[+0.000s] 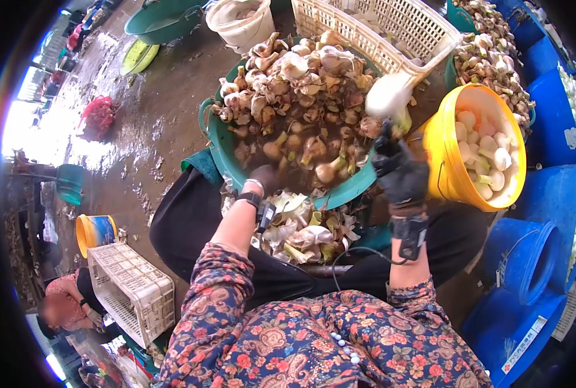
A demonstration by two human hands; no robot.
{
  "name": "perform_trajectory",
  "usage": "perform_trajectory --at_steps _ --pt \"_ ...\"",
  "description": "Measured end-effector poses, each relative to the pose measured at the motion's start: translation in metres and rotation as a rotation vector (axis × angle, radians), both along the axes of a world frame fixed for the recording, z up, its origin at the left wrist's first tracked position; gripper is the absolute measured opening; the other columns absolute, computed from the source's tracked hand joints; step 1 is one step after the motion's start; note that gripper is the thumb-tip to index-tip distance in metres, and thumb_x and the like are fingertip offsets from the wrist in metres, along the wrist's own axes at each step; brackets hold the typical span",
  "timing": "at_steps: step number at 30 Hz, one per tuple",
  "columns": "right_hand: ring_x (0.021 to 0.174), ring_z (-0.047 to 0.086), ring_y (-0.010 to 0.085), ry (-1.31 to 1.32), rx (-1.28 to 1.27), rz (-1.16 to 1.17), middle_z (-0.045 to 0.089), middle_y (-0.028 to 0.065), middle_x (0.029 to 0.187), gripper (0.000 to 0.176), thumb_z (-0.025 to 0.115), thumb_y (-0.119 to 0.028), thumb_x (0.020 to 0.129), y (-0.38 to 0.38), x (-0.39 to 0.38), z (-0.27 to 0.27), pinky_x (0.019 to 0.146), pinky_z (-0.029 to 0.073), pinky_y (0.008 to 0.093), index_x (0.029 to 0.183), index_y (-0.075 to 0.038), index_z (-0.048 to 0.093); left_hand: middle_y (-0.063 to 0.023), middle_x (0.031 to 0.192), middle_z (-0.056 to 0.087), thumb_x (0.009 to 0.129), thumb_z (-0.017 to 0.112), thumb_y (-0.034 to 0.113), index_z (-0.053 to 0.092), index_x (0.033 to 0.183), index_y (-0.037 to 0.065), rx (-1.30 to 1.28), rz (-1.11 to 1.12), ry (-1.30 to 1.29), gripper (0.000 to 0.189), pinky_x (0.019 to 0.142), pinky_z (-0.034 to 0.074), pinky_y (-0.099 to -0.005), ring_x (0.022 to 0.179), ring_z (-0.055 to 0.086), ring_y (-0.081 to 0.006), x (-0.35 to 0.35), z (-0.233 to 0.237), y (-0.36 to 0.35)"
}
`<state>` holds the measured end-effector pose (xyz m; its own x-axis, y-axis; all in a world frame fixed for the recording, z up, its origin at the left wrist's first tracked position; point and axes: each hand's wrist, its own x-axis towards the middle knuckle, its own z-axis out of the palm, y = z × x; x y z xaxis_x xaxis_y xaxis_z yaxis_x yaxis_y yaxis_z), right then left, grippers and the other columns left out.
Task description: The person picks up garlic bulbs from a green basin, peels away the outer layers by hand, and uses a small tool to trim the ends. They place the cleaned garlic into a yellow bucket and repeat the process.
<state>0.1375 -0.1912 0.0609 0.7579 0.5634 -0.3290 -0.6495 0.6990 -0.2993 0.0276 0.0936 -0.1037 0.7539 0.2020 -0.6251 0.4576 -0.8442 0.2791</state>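
Note:
A green tub (220,155) stands between my knees, heaped with unpeeled garlic bulbs (301,81), the nearer ones lying in brown water. My left hand (263,178), in a dark glove, is over the tub's near left rim; its fingers are blurred and partly hidden. At the tub's right side is my black-gloved right hand (399,165), fingers closed at the stem of a pale garlic bulb (389,95), which is smeared by motion. Just right of that hand, a tilted yellow bucket (444,139) holds several clean white bulbs (485,155). Peeled skins and leaves (307,233) lie below the tub.
A cream plastic crate (423,29) and a white bucket (242,29) stand behind the tub. Blue barrels (517,255) line the right side. To the left are a red net bag (97,118), another crate (132,294) and a seated person (68,301). The floor is wet.

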Motion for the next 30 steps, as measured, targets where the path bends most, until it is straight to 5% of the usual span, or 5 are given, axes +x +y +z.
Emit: perform_trajectory --at_steps 4,7,11,21,30 --pt "0.070 0.060 0.0149 -0.205 -0.637 0.066 0.064 0.0040 0.081 0.061 0.033 -0.062 0.088 0.008 -0.013 -0.033 0.057 0.044 0.0275 0.102 -0.010 0.062 -0.0198 0.088 0.065 0.065 0.068 0.040 0.064 0.095 0.004 -0.215 0.051 -0.217 0.047 0.075 0.048 -0.0393 0.082 0.062 -0.0342 -0.006 0.002 -0.013" --pt "0.059 0.055 0.0059 -0.372 -0.936 0.175 0.059 -0.0037 0.068 0.034 0.051 -0.036 0.092 0.016 -0.061 -0.081 0.047 0.039 0.0212 0.084 -0.007 0.065 -0.0173 0.082 0.065 0.060 0.073 0.039 0.063 0.093 -0.001 -0.478 0.121 -0.183 0.053 0.070 0.048 -0.0365 0.073 0.063 -0.0282 -0.009 0.003 -0.017" --pt "0.065 0.061 0.0318 -0.808 -1.550 0.275 0.062 0.0142 0.066 0.027 0.061 -0.033 0.081 0.027 -0.076 -0.125 0.054 0.045 0.0386 0.077 -0.007 0.065 -0.0136 0.092 0.064 0.063 0.075 0.033 0.059 0.100 -0.005 -0.732 0.161 -0.249 0.055 0.075 0.047 -0.0315 0.081 0.060 -0.0198 -0.015 0.040 -0.047" --pt "0.076 0.059 0.0391 -0.997 -1.455 0.472 0.061 0.0227 0.075 0.038 0.056 -0.038 0.082 0.024 -0.078 -0.091 0.065 0.046 0.0438 0.081 -0.001 0.065 -0.0153 0.097 0.061 0.063 0.075 0.029 0.059 0.107 0.002 -0.541 -0.158 -0.369 0.054 0.082 0.046 -0.0335 0.091 0.060 -0.0257 -0.019 0.119 -0.087" --pt "0.059 0.051 0.0091 -0.379 -0.638 0.409 0.058 0.0010 0.072 0.027 0.052 -0.029 0.090 0.013 -0.083 -0.071 0.054 0.042 0.0215 0.088 -0.004 0.061 -0.0101 0.105 0.060 0.070 0.073 0.025 0.053 0.115 -0.005 -0.974 0.125 -0.358 0.057 0.084 0.045 -0.0284 0.095 0.055 -0.0144 -0.027 0.135 -0.073"
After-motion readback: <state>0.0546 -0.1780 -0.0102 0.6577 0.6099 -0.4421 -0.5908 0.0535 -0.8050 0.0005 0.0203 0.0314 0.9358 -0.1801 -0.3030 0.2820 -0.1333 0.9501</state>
